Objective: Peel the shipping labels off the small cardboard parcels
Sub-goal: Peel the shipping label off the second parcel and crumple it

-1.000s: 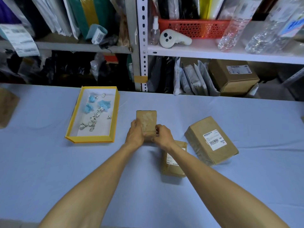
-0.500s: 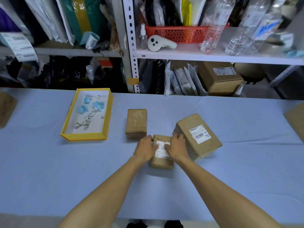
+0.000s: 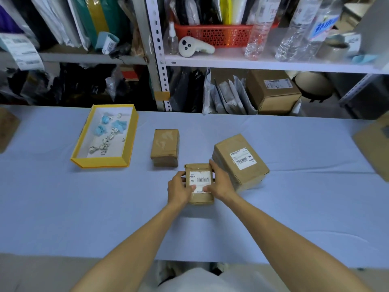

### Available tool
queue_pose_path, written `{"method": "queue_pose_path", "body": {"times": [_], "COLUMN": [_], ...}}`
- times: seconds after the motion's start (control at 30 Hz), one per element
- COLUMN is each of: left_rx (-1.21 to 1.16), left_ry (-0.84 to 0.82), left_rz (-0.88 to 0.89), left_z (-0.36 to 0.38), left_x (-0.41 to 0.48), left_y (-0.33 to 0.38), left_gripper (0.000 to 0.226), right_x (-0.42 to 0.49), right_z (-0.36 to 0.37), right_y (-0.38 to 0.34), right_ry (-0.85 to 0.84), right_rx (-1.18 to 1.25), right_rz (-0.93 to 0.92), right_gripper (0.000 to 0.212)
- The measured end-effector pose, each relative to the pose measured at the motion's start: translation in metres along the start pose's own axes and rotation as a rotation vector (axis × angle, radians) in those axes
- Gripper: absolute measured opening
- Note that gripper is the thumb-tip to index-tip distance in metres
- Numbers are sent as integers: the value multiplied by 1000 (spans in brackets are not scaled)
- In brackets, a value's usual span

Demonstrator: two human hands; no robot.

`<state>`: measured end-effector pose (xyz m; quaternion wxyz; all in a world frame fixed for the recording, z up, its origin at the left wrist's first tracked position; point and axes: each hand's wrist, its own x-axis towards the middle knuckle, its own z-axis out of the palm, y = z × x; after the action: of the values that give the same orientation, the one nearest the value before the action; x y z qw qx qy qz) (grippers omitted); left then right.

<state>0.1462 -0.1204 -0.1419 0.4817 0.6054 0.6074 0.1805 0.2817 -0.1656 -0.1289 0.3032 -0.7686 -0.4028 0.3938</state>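
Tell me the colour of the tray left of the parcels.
The tray is yellow outside, white inside; head view.

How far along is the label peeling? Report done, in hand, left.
Done: the bare brown cardboard parcel shows no label on top, and crumpled label scraps lie in the yellow-rimmed tray. In hand: the left hand and right hand grip the small brown parcel, its white label apparently fully stuck. Left: that label, plus the larger brown parcel with a barcode label.

— The small brown cardboard parcel (image 3: 201, 198) looks matt, and its white paper label (image 3: 200, 178) smooth.
— The pale blue cloth-covered tabletop (image 3: 84, 207) is matt too, faintly creased. Only the far clear plastic bottles (image 3: 294, 39) look glossy.
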Motion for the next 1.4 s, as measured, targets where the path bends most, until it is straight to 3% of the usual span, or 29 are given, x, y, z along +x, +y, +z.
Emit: {"method": "queue_pose_path", "body": {"times": [0.17,0.4,0.53,0.7,0.87,1.4], "left_rx": [-100,-159,-163,-190,-132,79], "left_ry": [-25,-67,-96,-80,-47,-83], "left_rz": [44,75,129,240,271,200], "left_z": [3,-3,0,4,9,11], "left_x": [-16,-23,-26,-31,-27,-18], "left_y": [0,-8,-10,-17,-23,-14], "left_gripper": [53,55,66,62,51,56], "right_x": [-19,-28,-27,-26,-26,-25], "right_z": [-3,-8,-4,-3,-3,2], "right_y": [21,22,25,28,31,37], "right_ry": [99,-132,-91,-88,-96,-65], "right_rx": [135,0,-3,-9,-17,-67], "right_rz": [-64,-126,-107,-121,-109,-140], "right_gripper": [97,118,119,118,114,116]}}
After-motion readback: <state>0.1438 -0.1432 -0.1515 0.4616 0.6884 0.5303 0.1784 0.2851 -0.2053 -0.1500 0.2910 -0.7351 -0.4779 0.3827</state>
